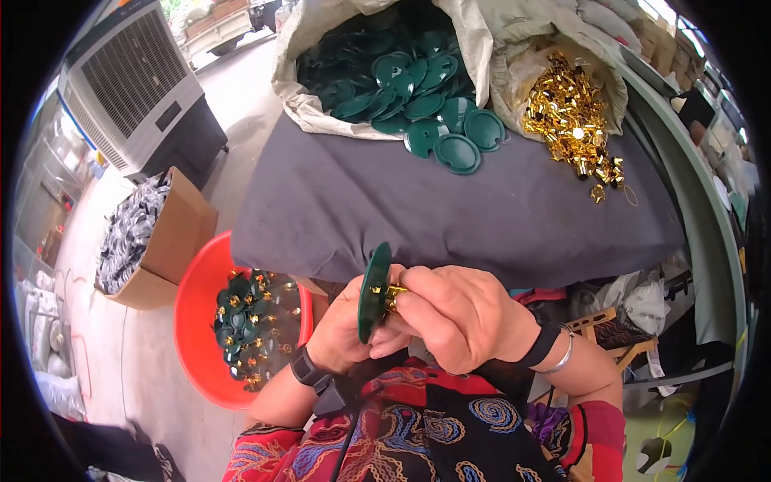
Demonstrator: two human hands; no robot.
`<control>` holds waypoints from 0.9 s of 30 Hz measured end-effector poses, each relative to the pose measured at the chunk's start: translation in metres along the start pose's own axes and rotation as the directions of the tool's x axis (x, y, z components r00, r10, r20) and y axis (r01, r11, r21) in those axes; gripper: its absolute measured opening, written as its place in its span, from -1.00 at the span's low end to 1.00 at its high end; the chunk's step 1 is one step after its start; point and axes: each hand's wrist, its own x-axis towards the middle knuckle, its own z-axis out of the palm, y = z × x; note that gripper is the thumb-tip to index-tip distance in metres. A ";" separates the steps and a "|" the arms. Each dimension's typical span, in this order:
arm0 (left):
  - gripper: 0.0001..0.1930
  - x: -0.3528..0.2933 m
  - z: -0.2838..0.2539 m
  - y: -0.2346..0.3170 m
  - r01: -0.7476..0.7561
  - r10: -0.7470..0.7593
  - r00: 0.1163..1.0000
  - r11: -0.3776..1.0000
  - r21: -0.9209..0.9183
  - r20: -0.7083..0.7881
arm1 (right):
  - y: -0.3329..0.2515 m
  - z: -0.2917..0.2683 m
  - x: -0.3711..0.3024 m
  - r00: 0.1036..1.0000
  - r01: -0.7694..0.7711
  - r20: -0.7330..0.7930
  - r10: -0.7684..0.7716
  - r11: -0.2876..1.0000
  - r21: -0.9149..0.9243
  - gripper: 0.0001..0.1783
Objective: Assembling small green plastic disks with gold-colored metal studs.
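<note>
My left hand (340,328) grips a round dark green plastic lid (373,291), held on edge in front of my chest. With the fingertips of my right hand (459,317) I pinch a small shiny gold knob (393,296) against the lid's face. Whether the knob is fastened to the lid cannot be seen. On the table beyond, several loose green lids (458,153) spill from a white sack (283,72) full of them. Beside it, gold knobs (574,120) pour out of a second sack (507,88).
A red tub (193,353) to my left holds green lids with gold knobs on them. Behind it stand a cardboard box (181,233) of clear-wrapped pieces and an air cooler (128,80). A grey cloth (361,205) covers the table; a wooden stool (598,325) is at right.
</note>
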 end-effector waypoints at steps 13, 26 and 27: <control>-0.72 -0.002 -0.016 0.017 0.113 -0.041 0.985 0.892 0.438 -0.171 | -0.021 0.008 0.005 0.529 -0.660 0.463 0.711 0.002 0.751 -0.79; -0.18 0.021 0.029 0.007 -0.205 0.236 0.971 0.910 0.361 -0.044 | -0.008 0.017 -0.014 0.992 0.067 0.119 -0.053 0.991 -0.120 -0.78; -0.17 0.021 0.031 0.007 -0.239 0.277 0.961 0.855 0.461 -0.016 | -0.010 0.018 -0.014 0.997 0.072 0.042 -0.067 0.987 -0.141 -0.78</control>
